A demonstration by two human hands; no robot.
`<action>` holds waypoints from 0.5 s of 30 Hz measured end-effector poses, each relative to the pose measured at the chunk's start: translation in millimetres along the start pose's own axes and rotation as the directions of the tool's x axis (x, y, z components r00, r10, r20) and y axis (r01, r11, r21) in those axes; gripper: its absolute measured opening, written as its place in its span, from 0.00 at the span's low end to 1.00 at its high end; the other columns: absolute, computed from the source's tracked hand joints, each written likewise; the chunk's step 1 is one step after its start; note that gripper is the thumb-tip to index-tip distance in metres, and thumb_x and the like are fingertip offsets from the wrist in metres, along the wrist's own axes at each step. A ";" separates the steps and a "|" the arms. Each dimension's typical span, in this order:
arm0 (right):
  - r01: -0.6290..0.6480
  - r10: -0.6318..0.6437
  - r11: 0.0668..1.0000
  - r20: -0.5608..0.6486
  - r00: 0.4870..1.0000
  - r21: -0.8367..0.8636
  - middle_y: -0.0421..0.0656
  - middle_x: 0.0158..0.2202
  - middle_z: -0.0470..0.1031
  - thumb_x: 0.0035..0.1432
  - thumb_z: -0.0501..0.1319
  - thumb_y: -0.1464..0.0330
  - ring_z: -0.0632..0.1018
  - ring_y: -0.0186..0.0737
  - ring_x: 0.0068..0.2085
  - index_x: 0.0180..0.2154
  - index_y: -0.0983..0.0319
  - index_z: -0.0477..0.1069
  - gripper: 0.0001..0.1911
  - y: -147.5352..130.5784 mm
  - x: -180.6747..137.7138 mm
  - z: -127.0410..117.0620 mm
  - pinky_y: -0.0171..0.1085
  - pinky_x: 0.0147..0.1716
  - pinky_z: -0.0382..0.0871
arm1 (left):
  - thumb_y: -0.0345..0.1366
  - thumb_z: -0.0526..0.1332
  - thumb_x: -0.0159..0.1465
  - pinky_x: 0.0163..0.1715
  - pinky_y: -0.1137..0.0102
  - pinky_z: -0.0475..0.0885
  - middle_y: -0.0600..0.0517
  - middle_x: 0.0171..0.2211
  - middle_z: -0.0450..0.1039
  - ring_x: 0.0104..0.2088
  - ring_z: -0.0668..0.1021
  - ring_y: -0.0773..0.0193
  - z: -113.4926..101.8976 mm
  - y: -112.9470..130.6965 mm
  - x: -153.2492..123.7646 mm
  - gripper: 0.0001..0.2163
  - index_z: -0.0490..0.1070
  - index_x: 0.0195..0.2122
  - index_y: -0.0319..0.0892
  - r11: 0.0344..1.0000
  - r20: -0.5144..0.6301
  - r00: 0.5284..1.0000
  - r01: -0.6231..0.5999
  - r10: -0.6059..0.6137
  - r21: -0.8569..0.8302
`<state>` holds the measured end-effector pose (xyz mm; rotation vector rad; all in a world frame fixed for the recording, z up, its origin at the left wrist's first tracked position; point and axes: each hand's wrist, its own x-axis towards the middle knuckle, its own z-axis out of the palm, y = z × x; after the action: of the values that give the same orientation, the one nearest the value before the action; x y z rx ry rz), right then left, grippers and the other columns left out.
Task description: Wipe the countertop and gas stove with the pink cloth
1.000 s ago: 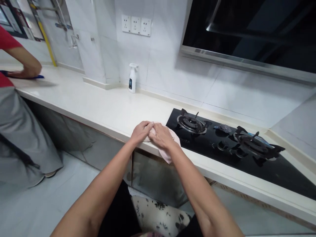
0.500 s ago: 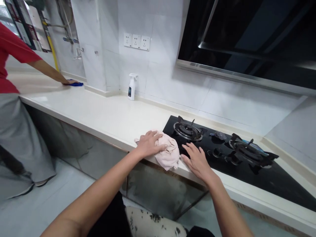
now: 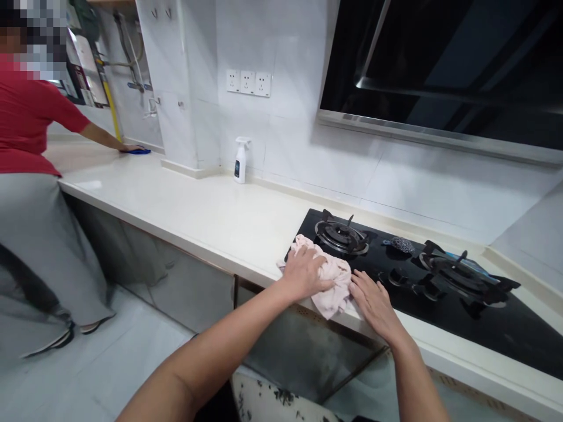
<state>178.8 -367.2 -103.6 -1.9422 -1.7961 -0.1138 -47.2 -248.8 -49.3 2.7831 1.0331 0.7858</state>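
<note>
A crumpled pale pink cloth (image 3: 332, 284) lies at the front left corner of the black glass gas hob (image 3: 484, 316), partly hanging over the counter's front edge. My left hand (image 3: 305, 272) presses down on top of the cloth, fingers curled over it. My right hand (image 3: 373, 303) lies flat with fingers stretched out on the hob's front edge, touching the right side of the cloth.
The cream countertop (image 3: 197, 211) runs left to a corner. A white spray bottle (image 3: 240, 160) stands by the tiled wall. Two burners (image 3: 342, 232) and knobs sit on the hob, under a black hood (image 3: 440, 64). A person in a red top (image 3: 30, 117) wipes with a blue cloth (image 3: 139, 151) far left.
My left hand has slid the pink cloth rightwards from the counter onto the hob's corner. My right hand left the cloth, then settled flat beside it. The other person reached farther along the counter.
</note>
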 end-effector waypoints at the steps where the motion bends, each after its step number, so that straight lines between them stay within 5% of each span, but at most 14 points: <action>1: 0.000 0.000 1.000 -0.006 1.000 -0.004 0.48 0.71 0.65 0.75 0.40 0.50 0.60 0.49 0.74 0.65 0.56 0.69 0.32 0.5 0.1 0.4 0.62 0.73 0.47 | 0.61 0.68 0.59 0.65 0.43 0.62 0.43 0.64 0.70 0.66 0.67 0.40 -5.0 -11.8 1.0 0.28 0.77 0.56 0.52 1.000 0.019 1.000 0.016 -0.016 -0.013; 5: 0.000 0.000 1.000 -0.010 1.000 -0.019 0.49 0.71 0.66 0.75 0.41 0.49 0.61 0.50 0.74 0.65 0.57 0.70 0.33 -1.2 -1.0 0.9 0.62 0.72 0.47 | 0.60 0.65 0.62 0.66 0.44 0.63 0.44 0.69 0.66 0.69 0.66 0.40 -33.5 -70.8 -2.2 0.30 0.73 0.62 0.52 0.982 0.102 0.978 0.188 -0.184 -0.028; 10: 0.020 -0.020 0.997 0.005 1.000 -0.069 0.49 0.72 0.64 0.74 0.45 0.47 0.60 0.52 0.74 0.67 0.57 0.68 0.33 -6.9 -5.7 0.1 0.62 0.73 0.48 | 0.57 0.59 0.66 0.66 0.43 0.61 0.42 0.71 0.64 0.71 0.64 0.41 -70.3 -142.6 -5.7 0.28 0.72 0.63 0.49 0.909 0.092 0.909 0.391 -0.406 0.144; 12: 0.018 -0.018 0.997 0.002 1.000 -0.076 0.50 0.72 0.63 0.73 0.46 0.46 0.60 0.53 0.74 0.68 0.58 0.67 0.34 -9.1 -7.5 0.2 0.62 0.72 0.49 | 0.55 0.58 0.66 0.66 0.41 0.60 0.41 0.71 0.65 0.71 0.64 0.39 -78.3 -156.3 -5.9 0.27 0.74 0.61 0.48 0.899 0.095 0.904 0.395 -0.417 0.188; 15: 0.021 -0.021 0.996 -0.002 1.000 -0.082 0.49 0.73 0.62 0.73 0.47 0.45 0.60 0.55 0.74 0.68 0.59 0.67 0.35 -11.8 -9.8 0.5 0.64 0.73 0.49 | 0.52 0.59 0.66 0.68 0.40 0.56 0.42 0.68 0.69 0.70 0.66 0.39 -78.1 -158.0 -9.5 0.21 0.79 0.53 0.47 0.948 0.085 0.959 0.251 -0.271 0.196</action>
<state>166.2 -375.8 -104.3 -1.9782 -1.8370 -0.2004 -184.7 -141.3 -23.0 2.7119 1.4820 0.5201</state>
